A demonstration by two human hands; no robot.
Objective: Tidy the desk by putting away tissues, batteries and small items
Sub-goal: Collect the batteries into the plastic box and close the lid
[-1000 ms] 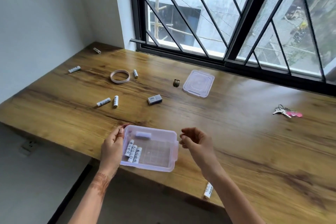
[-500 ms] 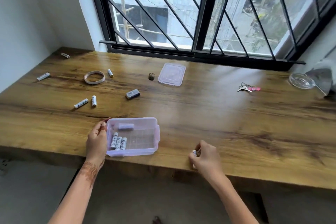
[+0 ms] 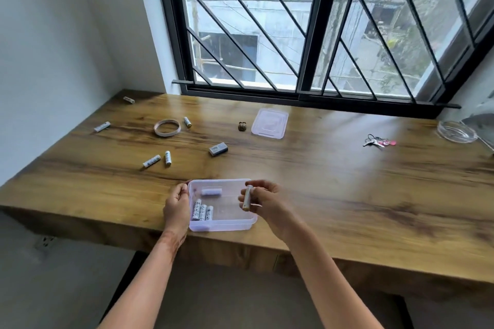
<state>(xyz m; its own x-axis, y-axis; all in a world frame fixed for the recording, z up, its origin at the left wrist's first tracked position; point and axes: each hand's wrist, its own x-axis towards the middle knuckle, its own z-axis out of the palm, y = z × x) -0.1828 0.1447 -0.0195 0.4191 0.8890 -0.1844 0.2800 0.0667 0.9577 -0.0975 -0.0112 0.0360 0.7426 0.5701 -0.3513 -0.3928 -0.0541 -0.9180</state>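
Note:
A clear plastic box (image 3: 227, 225) sits at the desk's front edge. Three white batteries (image 3: 202, 212) lie side by side in its left half, and a small white piece (image 3: 211, 191) lies near its back wall. My left hand (image 3: 176, 209) holds the box's left wall. My right hand (image 3: 263, 201) pinches one more white battery (image 3: 247, 198), held upright over the box's right side. Loose batteries lie on the desk: a pair (image 3: 157, 160) left of centre, one (image 3: 187, 122) beside the tape ring, one (image 3: 102, 126) at far left, one (image 3: 128, 99) in the back corner.
The box's clear lid (image 3: 270, 123) lies near the window, with a small brown object (image 3: 242, 126) to its left. A tape ring (image 3: 167, 127), a grey block (image 3: 218, 149), keys with a pink tag (image 3: 378, 141) and a glass dish (image 3: 457, 131) also sit on the desk.
My right hand picked up a battery from the desk's front edge right of the box and carried it left, over the box. My left hand stayed on the box.

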